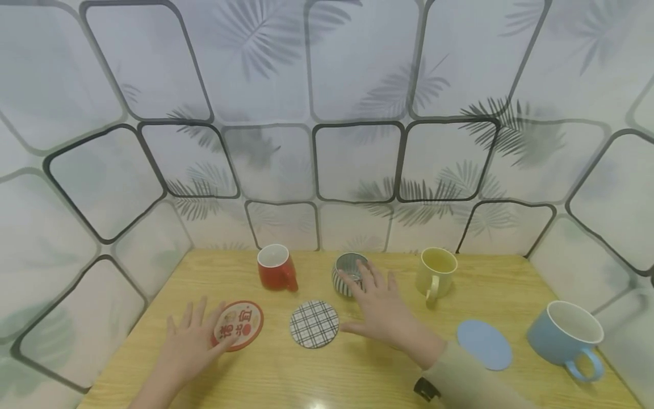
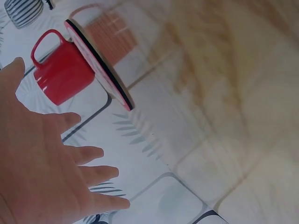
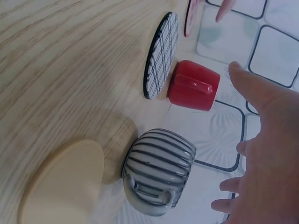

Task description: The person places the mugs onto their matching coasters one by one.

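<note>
My left hand [image 1: 188,346], fingers spread, hovers at the round red-rimmed coaster [image 1: 250,318] with printed characters, overlapping its left side in the head view. Fingers of my right hand [image 1: 385,312] reach out straight over the striped mug [image 1: 339,281], which stands upright with its handle turned toward me in the right wrist view. A gap shows there between hand and mug. Below that hand lies a cream coaster [image 3: 65,186], hidden from the head camera. Between the hands is a black-and-white plaid coaster [image 1: 314,324]. The red mug [image 1: 275,274] stands behind it. Both hands hold nothing.
A pale yellow mug [image 1: 426,275] stands at the back right. Farther right are a round blue coaster [image 1: 484,344] and a blue mug [image 1: 554,338] near the table's right edge. Patterned curtain-like walls [image 1: 357,159] enclose the wooden table [image 1: 286,375] behind and at both sides.
</note>
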`<state>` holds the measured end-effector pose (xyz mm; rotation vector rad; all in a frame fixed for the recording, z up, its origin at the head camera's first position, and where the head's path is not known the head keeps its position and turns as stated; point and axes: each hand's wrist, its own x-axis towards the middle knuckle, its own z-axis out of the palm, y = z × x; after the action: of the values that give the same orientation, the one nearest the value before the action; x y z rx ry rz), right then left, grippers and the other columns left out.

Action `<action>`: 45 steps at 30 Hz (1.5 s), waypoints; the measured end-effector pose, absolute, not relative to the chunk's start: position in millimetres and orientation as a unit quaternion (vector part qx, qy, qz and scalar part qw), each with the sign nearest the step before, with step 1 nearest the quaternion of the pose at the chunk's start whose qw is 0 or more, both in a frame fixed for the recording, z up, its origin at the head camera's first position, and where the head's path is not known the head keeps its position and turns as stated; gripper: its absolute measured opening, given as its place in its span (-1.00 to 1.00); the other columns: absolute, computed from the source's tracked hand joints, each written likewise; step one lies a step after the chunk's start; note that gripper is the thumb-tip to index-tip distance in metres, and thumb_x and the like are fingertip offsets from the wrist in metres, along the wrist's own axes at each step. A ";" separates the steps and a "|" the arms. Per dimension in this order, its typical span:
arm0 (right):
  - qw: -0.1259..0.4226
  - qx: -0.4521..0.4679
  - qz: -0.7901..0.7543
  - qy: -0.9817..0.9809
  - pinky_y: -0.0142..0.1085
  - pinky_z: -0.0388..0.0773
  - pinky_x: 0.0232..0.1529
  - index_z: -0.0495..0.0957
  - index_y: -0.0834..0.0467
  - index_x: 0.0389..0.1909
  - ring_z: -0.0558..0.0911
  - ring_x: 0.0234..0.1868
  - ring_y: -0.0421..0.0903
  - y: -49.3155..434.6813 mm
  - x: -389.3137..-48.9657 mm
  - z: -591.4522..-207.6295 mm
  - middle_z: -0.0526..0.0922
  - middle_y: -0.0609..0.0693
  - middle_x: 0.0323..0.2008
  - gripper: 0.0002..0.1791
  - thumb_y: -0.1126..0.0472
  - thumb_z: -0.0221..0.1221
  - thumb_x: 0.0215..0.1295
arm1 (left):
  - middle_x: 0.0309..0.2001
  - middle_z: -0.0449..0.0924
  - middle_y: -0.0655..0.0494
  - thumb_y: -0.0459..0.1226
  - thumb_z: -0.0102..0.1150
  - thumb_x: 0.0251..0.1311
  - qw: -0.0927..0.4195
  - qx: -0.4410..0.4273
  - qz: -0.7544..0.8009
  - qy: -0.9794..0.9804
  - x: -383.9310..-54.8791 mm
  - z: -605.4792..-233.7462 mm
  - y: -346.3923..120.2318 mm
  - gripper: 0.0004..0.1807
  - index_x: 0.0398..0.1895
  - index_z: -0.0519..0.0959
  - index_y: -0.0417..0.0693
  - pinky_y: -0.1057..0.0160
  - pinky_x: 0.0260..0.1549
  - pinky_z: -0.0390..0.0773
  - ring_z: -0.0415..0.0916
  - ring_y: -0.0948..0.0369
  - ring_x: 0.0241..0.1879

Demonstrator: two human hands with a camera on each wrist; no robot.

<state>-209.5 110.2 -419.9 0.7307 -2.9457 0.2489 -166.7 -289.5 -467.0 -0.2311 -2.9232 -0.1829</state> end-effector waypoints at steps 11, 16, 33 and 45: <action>0.047 0.253 0.083 -0.963 0.53 0.01 0.57 0.07 -0.06 0.72 0.06 0.68 0.41 96.7 -211.6 -424.6 0.08 0.31 0.67 0.19 -0.41 0.40 0.19 | 0.46 0.37 -0.50 0.19 0.34 0.30 0.094 -0.095 -0.053 -0.990 -157.9 -467.1 -297.5 -0.15 0.52 0.44 -0.07 -0.75 0.28 0.18 0.30 -0.53 0.43; 0.053 0.262 0.077 -0.961 0.50 0.07 0.57 0.09 -0.05 0.71 0.10 0.67 0.39 92.8 -212.3 -426.5 0.12 0.30 0.66 0.20 -0.43 0.40 0.18 | 0.45 0.39 -0.49 0.17 0.34 0.32 0.081 -0.112 -0.057 -0.989 -156.0 -467.2 -301.9 -0.17 0.52 0.44 -0.08 -0.74 0.27 0.21 0.33 -0.52 0.42; 0.046 0.261 0.064 -0.962 0.39 0.09 0.63 0.06 -0.02 0.71 0.13 0.67 0.36 66.2 -239.9 -434.4 0.08 0.32 0.67 0.16 -0.41 0.36 0.25 | 0.34 0.50 -0.47 0.16 0.39 0.26 0.082 -0.189 -0.061 -0.977 -191.8 -479.4 -332.3 -0.15 0.44 0.50 -0.23 -0.47 0.38 0.39 0.47 -0.38 0.36; 0.029 0.274 0.112 -0.955 0.24 0.20 0.65 0.04 -0.01 0.72 0.19 0.65 0.32 53.9 -252.5 -434.3 0.10 0.36 0.65 0.14 -0.36 0.36 0.29 | 0.38 0.46 -0.50 0.16 0.38 0.27 0.057 -0.193 -0.065 -0.977 -195.0 -479.6 -333.8 -0.13 0.42 0.50 -0.30 -0.43 0.39 0.41 0.44 -0.38 0.38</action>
<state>-252.5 53.9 -434.3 0.8453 -2.9457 0.3446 -195.0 -333.8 -479.6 -0.5842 -2.9642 -0.1983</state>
